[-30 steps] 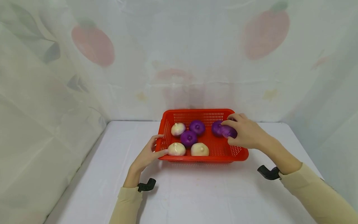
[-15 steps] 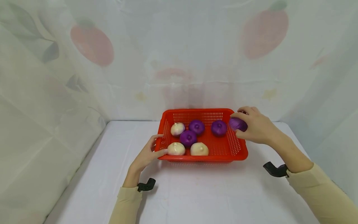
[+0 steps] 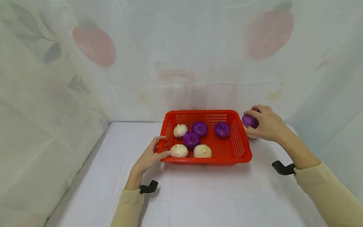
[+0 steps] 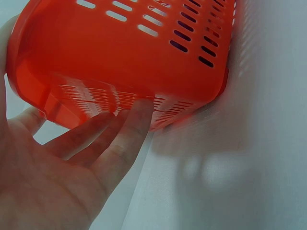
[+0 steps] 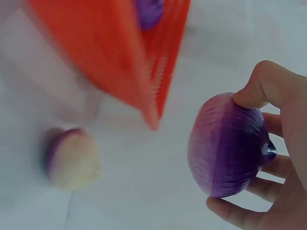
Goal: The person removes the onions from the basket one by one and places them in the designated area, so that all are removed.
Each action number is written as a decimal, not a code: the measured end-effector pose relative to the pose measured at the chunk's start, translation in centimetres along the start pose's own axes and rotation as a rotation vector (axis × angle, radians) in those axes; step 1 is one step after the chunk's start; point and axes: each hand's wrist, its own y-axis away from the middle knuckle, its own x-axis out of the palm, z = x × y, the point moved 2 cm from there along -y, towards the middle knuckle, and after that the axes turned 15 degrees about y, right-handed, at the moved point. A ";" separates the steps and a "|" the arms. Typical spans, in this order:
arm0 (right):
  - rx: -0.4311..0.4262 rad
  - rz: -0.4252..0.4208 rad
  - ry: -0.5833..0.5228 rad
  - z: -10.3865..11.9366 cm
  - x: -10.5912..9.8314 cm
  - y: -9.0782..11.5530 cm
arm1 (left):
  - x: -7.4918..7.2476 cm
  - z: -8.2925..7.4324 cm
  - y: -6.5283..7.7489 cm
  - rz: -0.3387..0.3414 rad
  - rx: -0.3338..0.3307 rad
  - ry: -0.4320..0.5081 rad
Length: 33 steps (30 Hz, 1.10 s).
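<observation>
My left hand [image 3: 150,156] grips the left end of a red plastic basket [image 3: 204,160], thumb at the rim. In the left wrist view its fingers lie against the slotted outer wall. Just off the basket's right end, my right hand [image 3: 267,123] holds a purple onion [image 3: 249,121] between thumb and fingers, raised off the table. The right wrist view shows this onion [image 5: 228,146] whole, its pointed tip towards the palm. Below it a pale onion [image 3: 251,136] sits on the table, partly covered by the hand.
Inside the basket lie three purple onions, one [image 3: 222,130] apart at the right, and three whitish onions, two [image 3: 202,151] along the near wall. A white-covered table [image 3: 204,195] extends around it. A fruit-printed curtain [image 3: 181,56] hangs behind.
My right hand has carried the purple onion from above the basket's right part, past the rim, to outside its right end. The left hand and basket have stayed put.
</observation>
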 end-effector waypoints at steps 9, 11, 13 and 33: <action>0.031 0.027 0.052 -2.7 1.4 -0.5 | 0.0 0.0 0.1 -0.001 0.002 0.004; 0.041 0.040 0.051 -3.2 1.6 -0.5 | 0.0 0.0 0.1 -0.003 0.000 0.003; 0.051 0.056 0.050 -3.7 1.9 -0.6 | 0.0 0.1 0.0 -0.003 -0.001 0.005; 0.130 0.193 0.070 -7.8 5.4 0.0 | 0.0 0.1 0.0 -0.008 -0.011 -0.002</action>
